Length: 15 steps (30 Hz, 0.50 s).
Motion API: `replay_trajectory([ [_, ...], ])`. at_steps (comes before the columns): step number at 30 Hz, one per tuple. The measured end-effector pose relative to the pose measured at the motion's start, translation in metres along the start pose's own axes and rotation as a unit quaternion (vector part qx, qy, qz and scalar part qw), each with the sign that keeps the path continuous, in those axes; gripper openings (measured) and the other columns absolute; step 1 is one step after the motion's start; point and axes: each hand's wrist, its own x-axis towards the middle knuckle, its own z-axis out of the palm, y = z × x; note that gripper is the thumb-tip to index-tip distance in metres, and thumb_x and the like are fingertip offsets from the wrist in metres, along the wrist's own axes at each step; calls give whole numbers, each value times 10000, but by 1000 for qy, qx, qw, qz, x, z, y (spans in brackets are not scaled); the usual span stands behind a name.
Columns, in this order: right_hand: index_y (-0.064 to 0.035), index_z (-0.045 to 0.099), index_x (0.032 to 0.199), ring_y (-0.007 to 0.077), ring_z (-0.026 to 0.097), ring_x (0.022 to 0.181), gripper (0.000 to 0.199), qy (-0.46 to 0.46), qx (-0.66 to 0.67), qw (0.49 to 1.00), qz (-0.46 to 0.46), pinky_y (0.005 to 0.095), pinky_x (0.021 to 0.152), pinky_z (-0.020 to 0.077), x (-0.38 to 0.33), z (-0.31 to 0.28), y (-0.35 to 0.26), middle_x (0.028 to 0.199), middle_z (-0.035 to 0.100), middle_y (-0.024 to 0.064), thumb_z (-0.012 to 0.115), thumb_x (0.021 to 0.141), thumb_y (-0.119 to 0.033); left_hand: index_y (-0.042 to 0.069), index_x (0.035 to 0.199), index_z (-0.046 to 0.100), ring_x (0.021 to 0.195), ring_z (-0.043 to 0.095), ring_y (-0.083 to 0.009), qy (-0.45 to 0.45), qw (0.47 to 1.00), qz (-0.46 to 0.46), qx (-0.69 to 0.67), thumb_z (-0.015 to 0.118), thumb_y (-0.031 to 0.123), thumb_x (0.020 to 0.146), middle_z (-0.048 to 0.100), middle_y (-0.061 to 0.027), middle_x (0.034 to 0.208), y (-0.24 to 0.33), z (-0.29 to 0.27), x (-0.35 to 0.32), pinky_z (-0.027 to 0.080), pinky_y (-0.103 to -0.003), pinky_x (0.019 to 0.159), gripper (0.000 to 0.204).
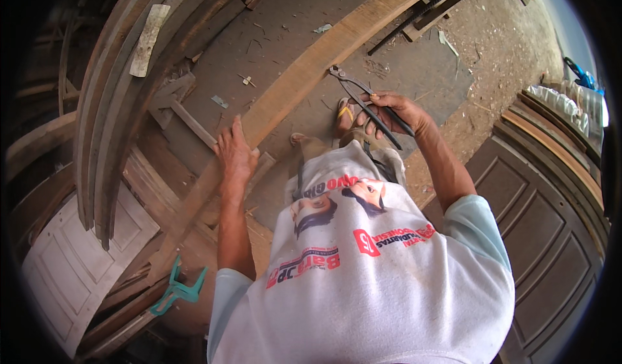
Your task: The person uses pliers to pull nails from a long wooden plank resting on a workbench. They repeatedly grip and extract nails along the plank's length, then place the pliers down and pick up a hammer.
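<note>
A long wooden plank (pixel 291 92) runs diagonally across the view, from the lower left to the top right. My left hand (pixel 234 149) grips it near its middle, with the fingers over the far edge and the thumb at the near one. In my right hand (pixel 396 113) is a pair of dark metal pincers (pixel 355 91), held by the handles, which stand apart. The jaws of the pincers point up and left, at or very near the plank's near edge. Whether they grip anything there is too small to tell.
Several long boards (pixel 123 105) are stacked at the left, a short pale wood piece (pixel 149 40) on them. A white panelled door (pixel 78 260) and a green plastic item (pixel 180 289) lie lower left. Brown panelled doors (pixel 544 234) and boards stand right. Scraps litter the floor (pixel 253 46).
</note>
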Motion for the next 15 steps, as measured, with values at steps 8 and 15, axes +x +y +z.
replay_trajectory([
  [8, 71, 482, 1500, 363, 755, 1104, 534, 92, -19, 995, -18, 475, 858, 670, 5, 27, 34, 1257, 708, 262, 540, 1105, -284, 129, 1614, 322, 1367, 482, -452, 1, 1000, 7, 0, 887, 44, 725, 508, -251, 1417, 2, -1, -2, 358, -590, 1132, 1057],
  [15, 101, 543, 1418, 316, 711, 1184, 497, 137, -155, 977, -58, 399, 1097, 529, 6, 5, 43, 1318, 694, 248, 570, 1084, -267, 121, 1616, 311, 1353, 495, -448, 8, 1000, 20, 3, 904, 77, 725, 508, -257, 1415, -1, 4, 0, 369, -583, 1112, 1071],
])
